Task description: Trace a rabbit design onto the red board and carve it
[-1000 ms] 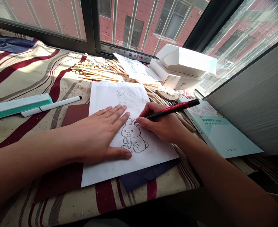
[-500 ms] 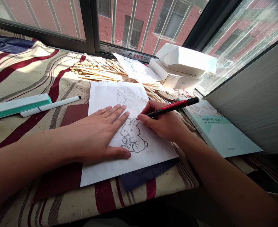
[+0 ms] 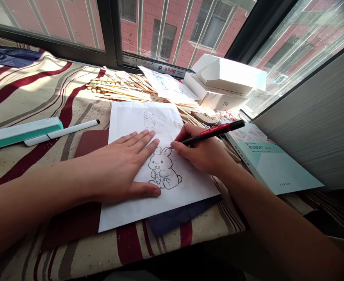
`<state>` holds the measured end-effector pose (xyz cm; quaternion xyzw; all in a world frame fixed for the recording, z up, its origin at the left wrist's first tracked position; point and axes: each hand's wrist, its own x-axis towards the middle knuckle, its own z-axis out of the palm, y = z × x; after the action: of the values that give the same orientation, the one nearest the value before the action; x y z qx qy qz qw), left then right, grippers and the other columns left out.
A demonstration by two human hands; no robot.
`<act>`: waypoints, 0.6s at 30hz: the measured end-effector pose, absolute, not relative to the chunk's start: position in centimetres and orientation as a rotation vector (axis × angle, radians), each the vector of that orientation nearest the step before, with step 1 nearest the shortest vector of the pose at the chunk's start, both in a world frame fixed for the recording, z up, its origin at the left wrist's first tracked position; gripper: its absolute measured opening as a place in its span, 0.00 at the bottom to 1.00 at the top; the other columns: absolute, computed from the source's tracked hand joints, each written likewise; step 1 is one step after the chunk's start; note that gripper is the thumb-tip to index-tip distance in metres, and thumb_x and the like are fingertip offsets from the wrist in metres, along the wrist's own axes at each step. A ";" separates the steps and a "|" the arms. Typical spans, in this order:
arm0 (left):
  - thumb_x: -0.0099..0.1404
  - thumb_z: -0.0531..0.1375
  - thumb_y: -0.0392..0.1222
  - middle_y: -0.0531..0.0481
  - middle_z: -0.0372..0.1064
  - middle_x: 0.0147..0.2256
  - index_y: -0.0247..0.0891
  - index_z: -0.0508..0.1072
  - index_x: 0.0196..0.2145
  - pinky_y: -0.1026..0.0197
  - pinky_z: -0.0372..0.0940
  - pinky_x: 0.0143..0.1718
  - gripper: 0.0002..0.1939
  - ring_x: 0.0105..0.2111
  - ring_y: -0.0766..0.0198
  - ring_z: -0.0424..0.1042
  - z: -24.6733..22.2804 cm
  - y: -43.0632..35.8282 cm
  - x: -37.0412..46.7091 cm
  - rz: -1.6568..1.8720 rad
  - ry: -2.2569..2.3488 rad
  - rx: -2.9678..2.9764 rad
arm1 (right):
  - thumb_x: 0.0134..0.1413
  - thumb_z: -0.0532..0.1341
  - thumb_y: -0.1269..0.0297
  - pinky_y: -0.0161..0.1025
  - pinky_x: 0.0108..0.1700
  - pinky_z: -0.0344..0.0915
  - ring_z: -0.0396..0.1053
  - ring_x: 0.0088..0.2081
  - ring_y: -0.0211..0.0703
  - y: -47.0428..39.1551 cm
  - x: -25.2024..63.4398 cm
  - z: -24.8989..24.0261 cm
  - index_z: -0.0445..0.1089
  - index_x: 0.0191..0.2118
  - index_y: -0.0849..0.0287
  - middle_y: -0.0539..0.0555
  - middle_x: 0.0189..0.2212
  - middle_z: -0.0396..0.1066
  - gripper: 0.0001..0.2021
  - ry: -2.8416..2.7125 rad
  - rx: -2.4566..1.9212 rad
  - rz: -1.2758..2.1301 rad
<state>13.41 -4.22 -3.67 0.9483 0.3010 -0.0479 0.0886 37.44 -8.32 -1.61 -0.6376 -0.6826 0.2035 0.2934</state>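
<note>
A white sheet of paper (image 3: 125,212) carries an outlined rabbit holding a carrot (image 3: 163,169), and a smaller faint cartoon figure (image 3: 150,119) above it. Spread flat on the sheet, my left hand (image 3: 125,166) lies along the rabbit's left side with the thumb by its feet. My right hand (image 3: 199,150) pinches a black and red marker pen (image 3: 215,132) near its lower end. Its tip, mostly covered by my fingers, is at the rabbit's right ear. Under the paper lie a dark red folder or board (image 3: 72,222) and a dark blue sheet (image 3: 183,214).
On the left, a white and teal box (image 3: 25,130) lies beside a white capped pen (image 3: 63,132). Wooden sticks (image 3: 127,88), another drawn sheet (image 3: 168,85) and a white box (image 3: 224,84) stand by the window. A pale green book (image 3: 274,160) is at right, on the striped cloth (image 3: 131,246).
Both hands and the marker pen keep nearly the same place on the paper. The whole view has shifted very slightly; no thing has clearly moved.
</note>
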 end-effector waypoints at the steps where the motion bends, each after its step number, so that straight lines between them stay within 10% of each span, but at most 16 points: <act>1: 0.67 0.45 0.85 0.36 0.26 0.80 0.31 0.45 0.81 0.44 0.39 0.79 0.64 0.81 0.40 0.36 -3.6 -4.2 13.5 -0.157 0.898 2.817 | 0.57 0.69 0.60 0.42 0.34 0.60 0.67 0.31 0.42 -8.4 37.4 -1.6 0.69 0.30 0.56 0.50 0.28 0.72 0.10 -1.807 -1.659 0.553; 18: 0.68 0.45 0.84 0.37 0.24 0.80 0.31 0.43 0.81 0.43 0.38 0.79 0.63 0.81 0.40 0.35 -3.6 -4.2 13.4 -0.216 0.910 2.808 | 0.55 0.67 0.64 0.40 0.34 0.60 0.65 0.29 0.39 -8.7 37.4 -1.5 0.69 0.28 0.57 0.46 0.22 0.68 0.08 -1.831 -1.506 0.802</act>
<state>13.43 -4.20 -3.58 0.9448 0.3062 -0.0728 0.0910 37.43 -8.67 -1.49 -0.5714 -0.6945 0.3041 0.3140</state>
